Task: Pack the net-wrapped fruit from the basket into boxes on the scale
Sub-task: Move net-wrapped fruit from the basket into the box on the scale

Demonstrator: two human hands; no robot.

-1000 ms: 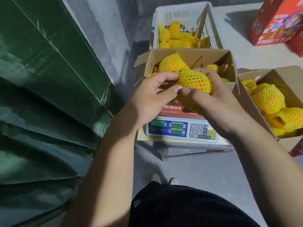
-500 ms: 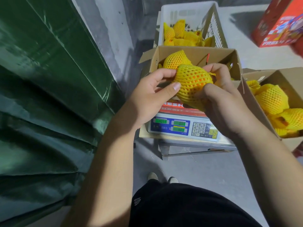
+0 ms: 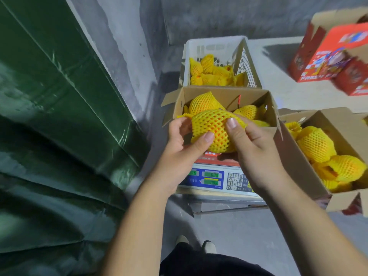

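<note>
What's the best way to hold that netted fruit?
Cup the net-wrapped fruit around its round middle from both sides, as the left hand and right hand do; the loose net ends offer no firm hold.

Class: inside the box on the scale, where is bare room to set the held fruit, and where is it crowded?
Free: the box far side, between the left fruit and right fruit. Crowded: the near half, hidden behind held fruit, left hand and right hand.

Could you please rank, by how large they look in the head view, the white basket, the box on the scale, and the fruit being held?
1. box on the scale
2. white basket, close to it and farther away, so unsure
3. held fruit
</note>
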